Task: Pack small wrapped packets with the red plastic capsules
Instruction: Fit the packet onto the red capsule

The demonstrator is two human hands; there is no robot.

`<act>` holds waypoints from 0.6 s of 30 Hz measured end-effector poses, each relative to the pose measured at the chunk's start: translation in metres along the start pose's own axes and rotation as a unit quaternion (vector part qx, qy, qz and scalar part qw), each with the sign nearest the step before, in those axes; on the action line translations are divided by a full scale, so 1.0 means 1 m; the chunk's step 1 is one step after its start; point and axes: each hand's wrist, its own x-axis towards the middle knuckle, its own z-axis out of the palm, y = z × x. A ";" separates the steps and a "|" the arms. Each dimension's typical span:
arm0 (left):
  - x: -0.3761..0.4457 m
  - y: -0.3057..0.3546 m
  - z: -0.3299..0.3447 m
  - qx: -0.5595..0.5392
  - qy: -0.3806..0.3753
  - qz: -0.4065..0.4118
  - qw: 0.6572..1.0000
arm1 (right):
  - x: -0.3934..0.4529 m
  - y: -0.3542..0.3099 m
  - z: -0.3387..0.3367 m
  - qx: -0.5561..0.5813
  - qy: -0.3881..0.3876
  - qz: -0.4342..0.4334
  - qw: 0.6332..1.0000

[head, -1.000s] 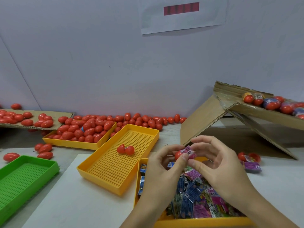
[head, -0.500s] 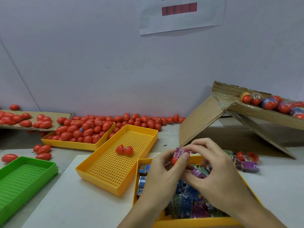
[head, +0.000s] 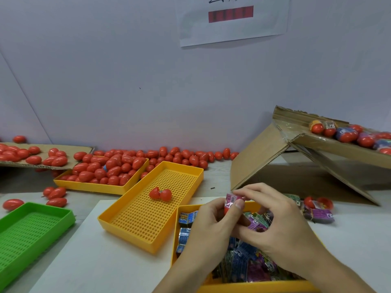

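Capsule halves and a pink packet (head: 231, 198) meet just right of the frame's centre, above the near yellow tray of packets (head: 249, 285). Your left hand (head: 208, 224) curls its fingers round the red capsule (head: 226, 209), thumb pressed up against the packet's side; your right hand (head: 275, 227) pinches the packet's top edge with thumb and forefinger, the other fingers loosely curled over the tray. Most of the capsule is hidden behind your thumb, so you cannot tell from here how deep the packet sits. Judging by the pose, you are seating it: keep the left grip firm but off the rim, fold the wrapper's corners inward before pushing, and press straight down rather than at a slant, or a corner is likely to catch in the seam. An open capsule (head: 160, 194) waits in the perforated yellow tray (head: 135, 231) at centre-left; filled ones lie on the cardboard box (head: 313, 144) at upper right.
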 end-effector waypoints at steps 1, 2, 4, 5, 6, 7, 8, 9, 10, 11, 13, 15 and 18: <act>0.000 0.000 0.000 0.003 -0.005 -0.002 1.000 | 0.000 0.000 0.000 -0.008 0.003 0.000 1.000; -0.001 0.000 0.001 0.003 -0.012 -0.004 1.000 | 0.000 -0.001 0.000 -0.016 0.006 -0.001 1.000; -0.001 0.002 0.002 -0.001 -0.023 -0.010 1.000 | -0.001 -0.003 0.000 -0.031 0.010 -0.003 0.999; -0.002 0.003 0.003 -0.002 -0.025 -0.014 1.000 | -0.001 -0.003 0.000 -0.036 0.010 -0.005 0.999; -0.002 0.003 0.003 -0.003 -0.027 -0.017 0.999 | -0.001 -0.003 0.000 -0.039 0.010 -0.006 0.999; -0.002 0.003 0.003 -0.003 -0.029 -0.019 0.999 | -0.001 -0.003 0.000 -0.042 0.012 -0.006 0.999; -0.002 0.004 0.004 -0.004 -0.031 -0.021 0.999 | -0.001 -0.003 -0.001 -0.042 0.015 -0.006 0.999; -0.001 0.005 0.004 -0.004 -0.033 -0.023 0.999 | -0.001 -0.003 -0.001 -0.039 0.016 -0.004 0.999; -0.001 0.005 0.004 -0.003 -0.033 -0.024 0.999 | -0.001 -0.003 -0.001 -0.035 0.017 -0.001 0.999; -0.001 0.005 0.004 -0.005 -0.032 -0.026 0.999 | -0.001 -0.003 -0.001 -0.030 0.017 0.002 0.999; -0.001 0.004 0.004 -0.014 -0.027 -0.031 0.999 | -0.001 -0.003 0.000 -0.017 0.019 0.009 1.000; 0.000 0.004 0.003 -0.031 -0.025 -0.033 0.999 | -0.001 -0.002 0.001 0.002 0.020 0.013 1.000; 0.000 0.003 0.002 -0.084 -0.016 -0.046 0.995 | 0.000 -0.003 0.001 0.045 0.007 0.016 0.999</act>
